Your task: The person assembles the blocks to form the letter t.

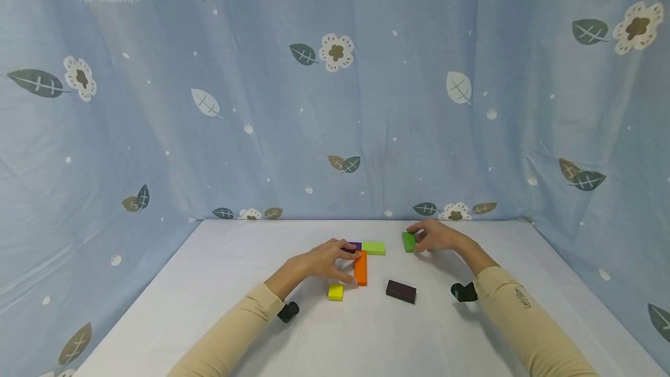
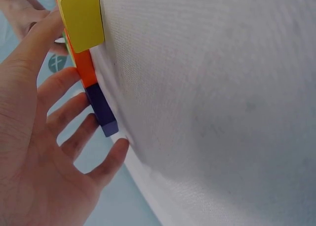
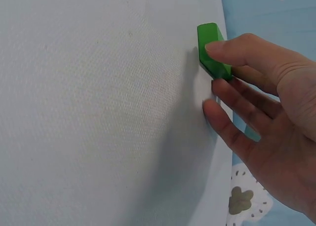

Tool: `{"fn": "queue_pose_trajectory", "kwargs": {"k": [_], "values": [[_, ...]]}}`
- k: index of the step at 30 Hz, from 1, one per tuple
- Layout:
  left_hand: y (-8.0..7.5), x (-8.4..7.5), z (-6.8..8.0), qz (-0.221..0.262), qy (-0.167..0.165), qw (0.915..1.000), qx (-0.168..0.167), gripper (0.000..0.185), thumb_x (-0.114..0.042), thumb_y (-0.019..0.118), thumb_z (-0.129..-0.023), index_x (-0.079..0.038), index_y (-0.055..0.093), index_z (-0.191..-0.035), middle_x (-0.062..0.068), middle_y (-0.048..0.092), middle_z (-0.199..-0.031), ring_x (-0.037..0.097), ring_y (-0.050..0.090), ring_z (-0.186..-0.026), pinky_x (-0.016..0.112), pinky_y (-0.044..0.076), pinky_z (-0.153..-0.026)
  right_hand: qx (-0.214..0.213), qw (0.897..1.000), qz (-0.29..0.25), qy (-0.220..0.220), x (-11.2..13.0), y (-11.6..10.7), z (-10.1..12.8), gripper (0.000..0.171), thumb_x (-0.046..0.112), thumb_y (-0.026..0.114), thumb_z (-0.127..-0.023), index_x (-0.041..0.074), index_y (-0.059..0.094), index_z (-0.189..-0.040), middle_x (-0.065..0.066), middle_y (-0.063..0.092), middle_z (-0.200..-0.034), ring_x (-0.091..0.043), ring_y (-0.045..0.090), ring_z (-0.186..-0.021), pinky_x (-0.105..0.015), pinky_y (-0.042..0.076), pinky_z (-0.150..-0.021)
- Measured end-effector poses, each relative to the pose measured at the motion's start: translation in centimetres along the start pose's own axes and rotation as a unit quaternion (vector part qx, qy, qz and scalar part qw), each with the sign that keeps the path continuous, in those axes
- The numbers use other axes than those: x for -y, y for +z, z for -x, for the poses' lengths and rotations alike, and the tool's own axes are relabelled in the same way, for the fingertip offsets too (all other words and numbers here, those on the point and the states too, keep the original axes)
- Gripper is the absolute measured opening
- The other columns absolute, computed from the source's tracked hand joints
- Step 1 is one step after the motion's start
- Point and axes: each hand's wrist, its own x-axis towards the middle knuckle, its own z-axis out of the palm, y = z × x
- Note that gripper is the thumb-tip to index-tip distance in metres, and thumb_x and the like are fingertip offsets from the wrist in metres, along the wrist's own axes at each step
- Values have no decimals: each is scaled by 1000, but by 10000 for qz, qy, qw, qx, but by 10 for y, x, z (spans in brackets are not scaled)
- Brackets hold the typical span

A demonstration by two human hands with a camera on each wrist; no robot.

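My right hand [image 1: 437, 236] pinches a green block [image 1: 409, 242] at the right. In the right wrist view the thumb lies on the near face of the green block [image 3: 210, 45], with fingers behind it. My left hand [image 1: 327, 260] spreads over a purple block [image 1: 357, 245] and an upright-lying orange block [image 1: 360, 272]. Its fingertips touch these, and its thumb is beside the orange one's lower left side. The purple block is partly hidden by the fingers. A light green block [image 1: 373, 248] sits end to end with the purple one, above the orange block's far end.
A yellow block [image 1: 335, 292] lies just below the left hand. Right of it is a dark brown block [image 1: 401, 291], lying at a slant. The white table [image 1: 366, 342] ends at a blue patterned curtain [image 1: 387, 103] at the back and sides.
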Motion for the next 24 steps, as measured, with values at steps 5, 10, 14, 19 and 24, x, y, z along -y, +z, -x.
{"fn": "queue_pose_trajectory", "kwargs": {"k": [5,10,14,19,24], "values": [[1,0,1,107,-38,9999,0,73,-68,58,-70,-33,44,-133,-6,38,-142,18,35,-126,42,35,-105,-16,9999,-86,78,1,0,1,63,14,73,-74,-1,47,-129,-20,53,-123,-30,55,-101,-30,51,-63],[0,-1,2,163,-91,9998,12,73,-67,59,-70,-33,44,-133,-5,38,-141,18,35,-126,43,35,-104,-9,9998,-92,167,3,-1,1,63,16,74,-74,-1,47,-129,-18,55,-120,-26,55,-98,-32,51,-64],[-1,-1,3,115,-110,9999,7,73,-67,58,-71,-33,43,-133,-5,37,-142,18,34,-126,43,34,-105,10,9997,-60,253,3,-2,-1,62,17,73,-75,1,48,-129,-17,54,-121,-24,55,-98,-30,51,-64],[-1,0,2,136,-117,9998,10,73,-67,58,-70,-33,43,-133,-5,37,-142,19,34,-127,44,33,-105,80,9995,-158,266,1,-4,-2,62,17,73,-75,1,48,-129,-16,55,-120,-23,54,-98,-34,52,-65],[-1,0,1,73,-73,9999,-16,73,-69,57,-70,-33,43,-133,-5,37,-142,20,34,-127,45,33,-105,114,9995,-180,234,2,-5,-1,61,17,74,-74,1,49,-128,-17,58,-112,-22,55,-91,-36,51,-63]]}}
